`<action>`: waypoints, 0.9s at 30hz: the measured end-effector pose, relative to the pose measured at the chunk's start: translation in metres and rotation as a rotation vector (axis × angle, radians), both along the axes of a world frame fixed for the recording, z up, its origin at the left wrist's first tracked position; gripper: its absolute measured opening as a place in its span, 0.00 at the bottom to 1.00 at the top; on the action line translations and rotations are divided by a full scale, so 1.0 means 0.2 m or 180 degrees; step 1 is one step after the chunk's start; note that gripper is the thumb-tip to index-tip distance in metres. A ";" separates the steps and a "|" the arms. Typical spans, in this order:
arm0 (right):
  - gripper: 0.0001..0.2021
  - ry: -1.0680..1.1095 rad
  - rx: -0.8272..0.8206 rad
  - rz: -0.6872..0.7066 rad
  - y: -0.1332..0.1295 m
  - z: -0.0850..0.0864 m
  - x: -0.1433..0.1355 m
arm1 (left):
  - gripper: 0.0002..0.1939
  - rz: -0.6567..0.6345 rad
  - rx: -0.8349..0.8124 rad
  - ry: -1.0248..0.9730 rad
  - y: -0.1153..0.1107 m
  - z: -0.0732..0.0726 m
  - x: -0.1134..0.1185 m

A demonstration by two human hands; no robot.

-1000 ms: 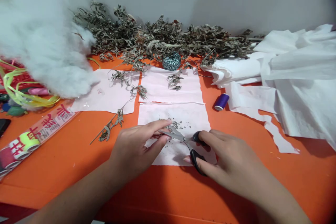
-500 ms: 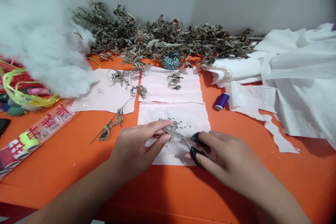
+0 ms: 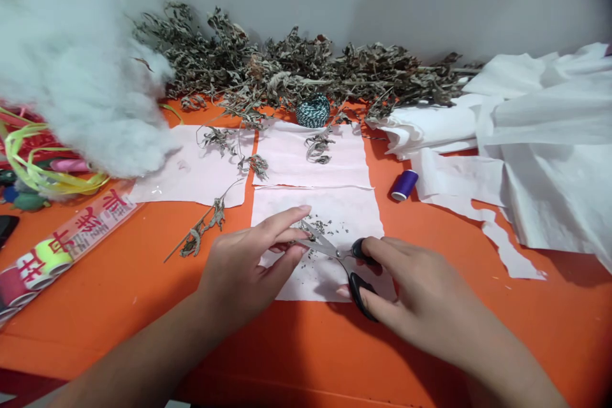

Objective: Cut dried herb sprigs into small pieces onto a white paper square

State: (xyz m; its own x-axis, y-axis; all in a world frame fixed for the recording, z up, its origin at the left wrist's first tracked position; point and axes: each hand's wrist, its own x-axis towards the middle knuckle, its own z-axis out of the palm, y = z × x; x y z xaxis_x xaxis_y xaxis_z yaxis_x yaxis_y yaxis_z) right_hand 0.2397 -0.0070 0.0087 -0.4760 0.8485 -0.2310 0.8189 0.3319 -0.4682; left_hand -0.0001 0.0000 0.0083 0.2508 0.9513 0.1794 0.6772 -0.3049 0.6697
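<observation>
My right hand grips the black handles of a pair of scissors, whose blades stand apart and point left. Their tips lie at the fingers of my left hand. Its fingers are bent close together around something too small to make out. Beneath both hands is a white cloth piece on the orange table, with dark leaf crumbs scattered on it. A dried sprig lies left of the cloth.
Dried plants line the wall behind a ball of twine. White stuffing and packed thread spools are at left. A purple spool and white cloth lie at right.
The scissor blades have spread apart, and the lower handle has moved down with my right thumb. My left index finger has lifted slightly.
</observation>
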 end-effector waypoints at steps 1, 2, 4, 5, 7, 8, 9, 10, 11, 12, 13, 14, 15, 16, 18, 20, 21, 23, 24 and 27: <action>0.08 -0.0016 -0.0013 0.0011 0.00 0.00 0.00 | 0.20 0.0006 0.0002 0.0000 0.00 0.00 0.00; 0.08 -0.0030 -0.0023 0.0021 0.00 0.00 0.00 | 0.21 0.0012 0.0003 0.0007 0.00 0.00 0.00; 0.08 -0.0062 -0.0046 0.0040 0.00 0.00 0.00 | 0.21 0.0028 0.0007 0.0044 0.00 0.00 0.00; 0.08 -0.0080 -0.0055 0.0042 0.00 0.00 0.00 | 0.21 0.0028 0.0019 0.0061 -0.01 0.00 0.00; 0.09 -0.0109 -0.0059 0.0040 0.00 0.00 0.00 | 0.21 0.0003 0.0048 0.0075 -0.01 0.00 0.00; 0.09 -0.0120 -0.0055 0.0038 0.00 0.00 0.00 | 0.21 -0.0012 0.0070 0.0064 -0.01 0.00 0.00; 0.09 -0.0126 -0.0048 0.0037 0.00 0.00 0.00 | 0.21 -0.0023 0.0092 0.0055 -0.01 0.00 0.00; 0.09 -0.0124 -0.0034 0.0035 0.00 -0.01 0.00 | 0.21 -0.0029 0.0112 0.0055 -0.01 0.00 0.00; 0.10 -0.0110 -0.0008 0.0035 0.00 -0.01 0.00 | 0.21 -0.0027 0.0130 0.0059 -0.01 0.00 0.00; 0.11 -0.0090 0.0021 0.0035 0.00 -0.02 0.00 | 0.22 -0.0019 0.0155 0.0050 -0.01 -0.01 0.00; 0.11 -0.0066 0.0051 0.0029 0.00 -0.02 0.01 | 0.22 -0.0010 0.0185 0.0030 -0.01 -0.01 0.00; 0.11 -0.0035 0.0078 0.0015 0.01 -0.02 0.01 | 0.22 0.0000 0.0207 0.0002 -0.01 -0.01 0.00; 0.11 -0.0002 0.0093 0.0002 0.01 -0.02 0.01 | 0.22 0.0009 0.0225 -0.0034 -0.01 -0.01 0.00; 0.11 0.0029 0.0091 -0.0011 0.01 -0.02 0.01 | 0.22 0.0018 0.0237 -0.0074 -0.01 -0.02 0.00; 0.10 0.0073 0.0050 -0.0033 0.01 -0.02 0.01 | 0.22 0.0024 0.0222 -0.0116 -0.01 -0.02 0.00; 0.08 0.0086 0.0019 -0.0029 0.01 -0.01 0.01 | 0.23 0.0038 0.0182 -0.0149 -0.01 -0.02 0.00; 0.08 0.0078 0.0008 -0.0022 0.01 -0.01 0.01 | 0.23 0.0038 0.0165 -0.0174 -0.01 -0.02 0.00; 0.08 0.0052 -0.0002 -0.0003 0.00 -0.01 0.01 | 0.23 0.0028 0.0138 -0.0216 -0.01 -0.03 0.00; 0.08 0.0037 -0.0010 0.0007 0.00 -0.01 0.01 | 0.23 0.0020 0.0132 -0.0228 -0.01 -0.03 0.00; 0.08 -0.0008 -0.0041 0.0021 0.00 -0.01 0.00 | 0.24 0.0036 0.0108 -0.0237 -0.02 -0.03 -0.01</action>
State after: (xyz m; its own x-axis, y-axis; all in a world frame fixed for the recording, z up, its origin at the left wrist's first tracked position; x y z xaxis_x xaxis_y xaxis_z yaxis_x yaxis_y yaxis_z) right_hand 0.2406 -0.0062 0.0066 -0.4809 0.8424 -0.2431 0.8179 0.3311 -0.4706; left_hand -0.0011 -0.0032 0.0020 0.2248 0.9470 0.2295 0.6293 -0.3209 0.7078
